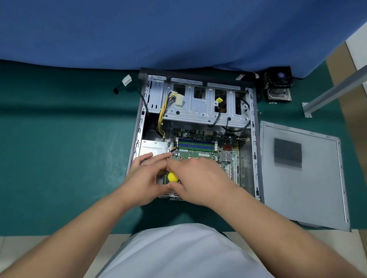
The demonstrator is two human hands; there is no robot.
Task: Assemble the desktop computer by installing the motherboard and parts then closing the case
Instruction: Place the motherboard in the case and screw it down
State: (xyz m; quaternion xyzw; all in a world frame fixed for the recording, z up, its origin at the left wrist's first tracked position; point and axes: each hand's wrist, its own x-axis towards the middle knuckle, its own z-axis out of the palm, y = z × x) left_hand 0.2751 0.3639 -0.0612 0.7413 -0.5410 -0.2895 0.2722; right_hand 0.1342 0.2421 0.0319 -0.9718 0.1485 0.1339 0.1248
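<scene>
An open grey computer case (255, 134) lies flat on a green mat. The green motherboard (203, 145) sits inside it, with blue and green memory slots across its upper part. My right hand (195, 180) grips a screwdriver with a yellow handle (173, 177) over the board's left near corner. My left hand (146, 176) is beside it, fingers reaching toward the screwdriver's tip near the power supply (153, 147). The tip itself is hidden by my fingers. The grey side panel (301, 179) lies flat to the right of the case.
A CPU cooler with fan (278, 84) stands behind the case at the right. Yellow power cables (165, 112) hang over the drive cage (205, 109). A loose black cable (124, 83) lies left of the case. A blue cloth (147, 20) hangs behind; a metal leg (351, 77) slants at right.
</scene>
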